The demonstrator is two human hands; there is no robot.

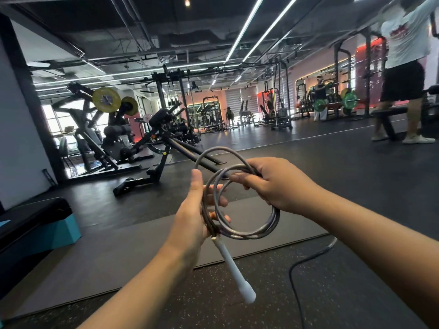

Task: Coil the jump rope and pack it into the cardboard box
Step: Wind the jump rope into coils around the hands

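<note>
The left hand (192, 217) clasps one side of the grey, glossy coiled jump rope (247, 224), its white plastic handle (234, 269) hanging just below that grip, while the right hand (273, 184) curls its fingers round the coil's opposite upper side, a loose loop rising above both.

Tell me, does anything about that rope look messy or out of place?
Slightly. The coil is neat between the left hand and right hand, but one white handle dangles loose below, and an uncoiled tail trails onto the floor. No cardboard box is in view.
</note>
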